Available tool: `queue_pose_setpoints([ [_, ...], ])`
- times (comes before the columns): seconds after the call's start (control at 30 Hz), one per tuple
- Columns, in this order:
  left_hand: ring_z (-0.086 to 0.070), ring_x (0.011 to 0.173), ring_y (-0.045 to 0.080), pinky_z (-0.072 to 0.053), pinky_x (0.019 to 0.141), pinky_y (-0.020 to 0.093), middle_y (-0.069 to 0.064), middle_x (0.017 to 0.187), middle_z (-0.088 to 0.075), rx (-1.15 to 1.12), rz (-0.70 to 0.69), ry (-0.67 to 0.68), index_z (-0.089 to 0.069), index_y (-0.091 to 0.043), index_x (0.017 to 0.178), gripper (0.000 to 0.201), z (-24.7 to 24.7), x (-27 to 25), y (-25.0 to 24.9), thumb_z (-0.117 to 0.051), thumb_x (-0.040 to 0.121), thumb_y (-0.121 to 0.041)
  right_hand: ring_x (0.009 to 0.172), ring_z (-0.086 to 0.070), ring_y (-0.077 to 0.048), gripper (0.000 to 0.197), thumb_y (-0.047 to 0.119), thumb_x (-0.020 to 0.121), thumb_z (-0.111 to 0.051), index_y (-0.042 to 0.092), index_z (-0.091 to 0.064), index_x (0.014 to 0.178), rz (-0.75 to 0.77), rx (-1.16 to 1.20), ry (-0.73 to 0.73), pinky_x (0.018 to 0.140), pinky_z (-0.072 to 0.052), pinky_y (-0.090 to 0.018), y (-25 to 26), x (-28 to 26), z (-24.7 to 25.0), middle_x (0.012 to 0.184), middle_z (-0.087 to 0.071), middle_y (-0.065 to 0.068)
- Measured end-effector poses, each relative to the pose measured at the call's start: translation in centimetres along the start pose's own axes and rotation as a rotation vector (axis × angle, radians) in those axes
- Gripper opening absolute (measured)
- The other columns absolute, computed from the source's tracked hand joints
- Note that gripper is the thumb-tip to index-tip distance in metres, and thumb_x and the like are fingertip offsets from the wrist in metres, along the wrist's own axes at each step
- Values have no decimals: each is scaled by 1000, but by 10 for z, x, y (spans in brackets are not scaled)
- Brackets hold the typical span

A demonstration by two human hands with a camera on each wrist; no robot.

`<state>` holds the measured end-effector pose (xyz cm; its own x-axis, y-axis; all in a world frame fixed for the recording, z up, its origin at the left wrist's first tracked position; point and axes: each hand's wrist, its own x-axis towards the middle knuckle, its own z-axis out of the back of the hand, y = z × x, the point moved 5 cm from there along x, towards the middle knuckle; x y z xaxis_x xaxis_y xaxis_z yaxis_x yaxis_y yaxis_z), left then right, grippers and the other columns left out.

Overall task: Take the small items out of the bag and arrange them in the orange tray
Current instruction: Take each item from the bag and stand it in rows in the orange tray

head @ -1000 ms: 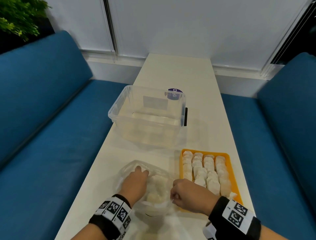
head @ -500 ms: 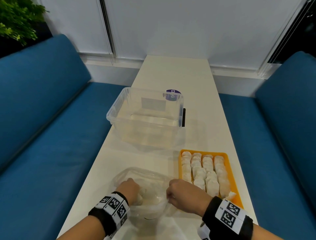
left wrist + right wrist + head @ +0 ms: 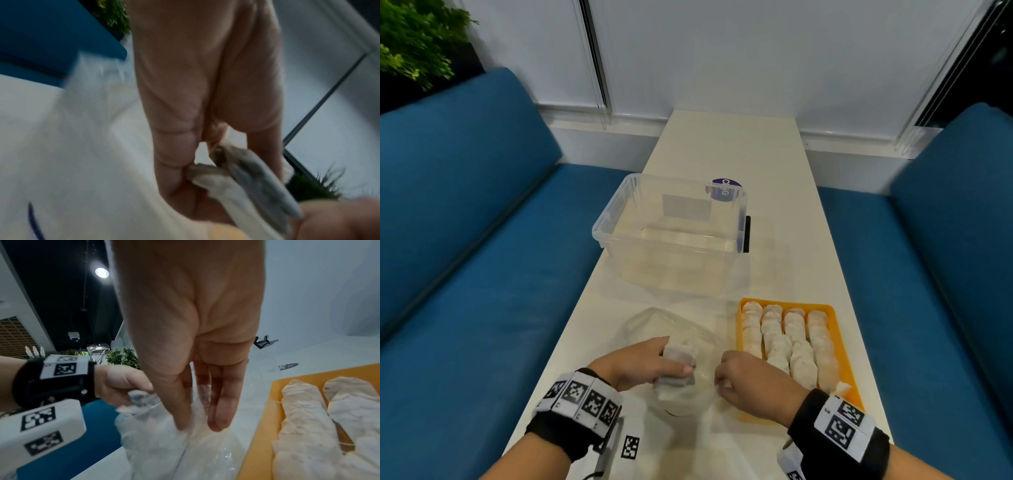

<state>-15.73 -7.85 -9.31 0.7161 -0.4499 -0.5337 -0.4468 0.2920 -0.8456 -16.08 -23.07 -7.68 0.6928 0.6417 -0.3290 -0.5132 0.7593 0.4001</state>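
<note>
Several small white paper-wrapped packets (image 3: pixel 677 356) are sitting clamped in the curled fingers of the left hand (image 3: pixel 638 365) over the crinkled clear plastic bag (image 3: pixel 688 394). The right hand (image 3: pixel 751 382) is pinching the bag's edge beside the shallow orange plastic tray (image 3: pixel 839 329), where rows of packets are lying.

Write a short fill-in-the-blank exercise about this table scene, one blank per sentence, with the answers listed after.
1. The small white sachets lie in rows in a tray coloured ____.
2. The left hand grips a bunch of sachets taken from the clear plastic ____.
3. The right hand pinches the bag's ____.
4. Beyond the tray stands a clear plastic ____.

Answers: orange; bag; edge; box
</note>
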Motion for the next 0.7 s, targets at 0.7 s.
queue_pose_setpoints([
  [0.7,-65,86,-6,-47,76,10,-14,85,-71,141,-200,-190,-62,-33,97,13,-40,-28,-54,-57,90,-22,69,-56,-1,23,35,92,-56,20,-68,103,-102,900,-319,61,-45,-18,-1,-14,65,86,-65,10],
])
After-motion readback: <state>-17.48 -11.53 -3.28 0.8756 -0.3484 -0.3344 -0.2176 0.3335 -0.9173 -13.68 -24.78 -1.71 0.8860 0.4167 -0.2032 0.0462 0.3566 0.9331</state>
